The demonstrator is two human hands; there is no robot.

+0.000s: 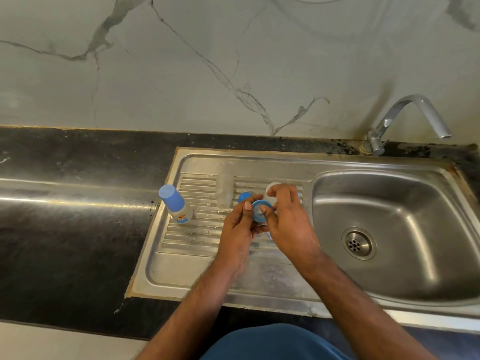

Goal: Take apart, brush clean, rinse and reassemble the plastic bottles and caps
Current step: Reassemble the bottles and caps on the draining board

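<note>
Fingers of both hands close around a blue cap ring [260,209] held above the ribbed draining board [197,229] of a steel sink [384,229]. The left hand [240,229] pinches the ring's near edge between thumb and forefinger, while the right hand [288,222] curls over its far side, thumb pressed against the rim. A pale insert appears to sit inside the ring, though the blur makes that uncertain.

On the board behind the hands, a clear bottle body [224,190] stands upright without its top. Another blue cap [244,197] lies just beyond the left fingertips, and a clear plastic piece [272,188] shows above the right knuckles; whether the right hand touches it cannot be told. To the left, at the board's edge, a small bottle with a blue cover [175,203] stands tilted and fully assembled.

Judging by the scattered parts, the work is at the taking-apart stage, with one bottle down to pieces and one not yet opened. The tap [413,115] is not running and no brush is in view, so scrubbing and rinsing seem to lie ahead. The next move likely calls for a steady grip on the ring while the insert is pushed or twisted free, then setting both pieces on the board.
</note>
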